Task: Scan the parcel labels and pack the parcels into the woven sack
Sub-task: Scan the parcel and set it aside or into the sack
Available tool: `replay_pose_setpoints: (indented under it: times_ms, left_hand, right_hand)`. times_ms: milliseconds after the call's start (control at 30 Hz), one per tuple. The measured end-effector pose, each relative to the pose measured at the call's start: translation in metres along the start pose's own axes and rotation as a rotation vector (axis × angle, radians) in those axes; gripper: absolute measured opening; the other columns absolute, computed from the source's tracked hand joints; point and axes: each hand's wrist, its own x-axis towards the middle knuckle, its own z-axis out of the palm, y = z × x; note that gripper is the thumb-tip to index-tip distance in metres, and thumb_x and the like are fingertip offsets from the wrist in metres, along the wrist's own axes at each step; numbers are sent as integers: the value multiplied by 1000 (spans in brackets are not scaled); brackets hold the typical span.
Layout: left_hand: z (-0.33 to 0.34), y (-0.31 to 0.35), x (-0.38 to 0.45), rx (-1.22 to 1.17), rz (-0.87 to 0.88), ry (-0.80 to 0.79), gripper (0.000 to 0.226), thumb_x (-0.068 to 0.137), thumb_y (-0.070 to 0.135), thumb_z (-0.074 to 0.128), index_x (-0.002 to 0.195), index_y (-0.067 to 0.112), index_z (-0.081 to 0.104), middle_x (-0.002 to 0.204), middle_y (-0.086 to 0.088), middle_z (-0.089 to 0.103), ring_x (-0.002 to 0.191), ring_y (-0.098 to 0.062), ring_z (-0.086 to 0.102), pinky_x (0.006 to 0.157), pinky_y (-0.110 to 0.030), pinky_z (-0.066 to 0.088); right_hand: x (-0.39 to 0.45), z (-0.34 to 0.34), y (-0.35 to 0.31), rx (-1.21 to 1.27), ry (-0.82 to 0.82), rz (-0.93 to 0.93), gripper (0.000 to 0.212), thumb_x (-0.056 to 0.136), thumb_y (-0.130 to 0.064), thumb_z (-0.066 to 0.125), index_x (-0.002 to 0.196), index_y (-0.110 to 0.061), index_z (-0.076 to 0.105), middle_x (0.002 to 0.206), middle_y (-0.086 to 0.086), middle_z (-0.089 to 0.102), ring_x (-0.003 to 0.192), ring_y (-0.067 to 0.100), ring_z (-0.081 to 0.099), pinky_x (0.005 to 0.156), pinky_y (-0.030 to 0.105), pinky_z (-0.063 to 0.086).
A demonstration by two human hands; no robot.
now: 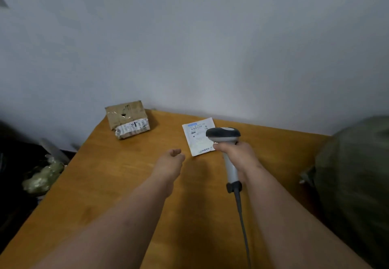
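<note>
Scanner [223, 135]: clamped in right hand [236, 153], head just over flat white parcel [199, 138] on surface [117, 174]
Left hand [171, 158]: empty, loosely curled, nearer cardboard parcel [127, 120] at far left
Woven sack [355, 184]: right edge

Right hand [237, 153] grips barcode scanner [226, 140] over flat white labelled parcel [196, 136] on wooden table [117, 184]; left hand [171, 159] loosely curled, empty, just beside it; taped cardboard parcel [127, 119] far-left by wall; green woven sack [355, 180] right.
</note>
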Motion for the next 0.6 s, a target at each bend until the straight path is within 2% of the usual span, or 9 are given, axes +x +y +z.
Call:
replay_pose_setpoints:
  times_ms: [67,133,233,300,333,400,433,500,600]
  left_hand:
    - [11,1,23,34,-16,2,43,101,26,54,143,21,49,140,-5,53,126,-24,51,105,-38,44]
    - [21,1,46,45,-33,-7,50,100,27,55,148,21,43,147,-4,48,132,-24,47,102,-34,41]
    - [34,0,74,61,-65,1,58,100,30,55,153,22,35,153,-3,42,136,-25,43,100,-32,36]
    - [44,0,88,52,-68,8,57,101,30,54,154,22,33,150,-1,46,126,-20,51,95,-29,42]
    - [49,0,93,30,-56,5,54,101,27,53,152,23,35,143,1,52,113,-14,57,86,-26,45]
    - [58,0,102,-6,-19,3,47,101,20,54,147,24,43,119,7,63,87,-2,57,66,-21,45]
    - [62,0,106,-14,-9,10,44,101,17,54,144,24,46,109,9,64,82,-1,57,62,-20,44]
    - [67,-1,110,-36,-19,33,41,99,13,56,139,22,51,100,8,64,80,-3,60,58,-20,45]
    - [65,-5,108,-102,-42,39,30,97,11,59,126,18,60,107,0,70,85,-12,67,58,-21,49]
  right_hand:
    - [32,2,5,10,7,-4,26,80,-20,79,101,-11,68,94,5,70,88,23,63,67,32,46]
    - [61,3,12,27,12,-11,28,80,-20,79,104,-11,68,96,5,68,91,23,62,68,32,44]
    - [96,9,22,39,-15,21,31,79,-22,80,105,-11,68,103,9,70,99,30,63,84,41,51]
    - [110,14,30,43,-42,46,31,78,-22,81,105,-13,69,104,9,72,100,30,65,92,45,52]
    - [116,17,33,48,-55,46,33,78,-21,81,108,-13,69,105,8,73,101,30,66,93,45,53]
    - [124,23,40,54,-85,30,33,78,-19,81,109,-15,70,104,5,74,100,27,67,88,41,53]
    - [125,26,43,59,-98,29,30,78,-19,82,106,-15,71,101,4,75,99,26,68,84,38,52]
    - [122,31,47,81,-115,36,24,78,-21,82,100,-16,74,95,2,77,95,25,70,77,36,51]
    - [107,35,53,156,-115,40,16,79,-22,81,94,-19,75,85,-3,78,92,24,70,76,36,50]
